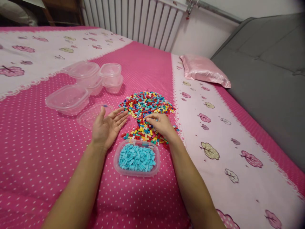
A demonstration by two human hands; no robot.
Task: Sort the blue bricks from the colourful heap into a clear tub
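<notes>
My left hand [108, 127] is open, palm up, with its fingers stretched toward a pile of small mixed-colour building bricks [150, 103]. No brick shows on its palm. My right hand [160, 124] is over the right side of the pile, thumb and forefinger pinched together. Whatever is between those fingertips is too small to make out. Nearer to me, between my forearms, stands a clear plastic container [116, 162] holding many light blue bricks [137, 158]. A clear lid [87, 116] lies flat on the bedspread, partly behind my left hand.
Several clear lidded containers stand at the left, among them a large one [68, 98] and a small stack [111, 74]. The pink dotted bedspread [57, 152] lies under everything. A pink pillow [205, 70] rests by the grey headboard [262, 60]; a white radiator [133, 20] is behind.
</notes>
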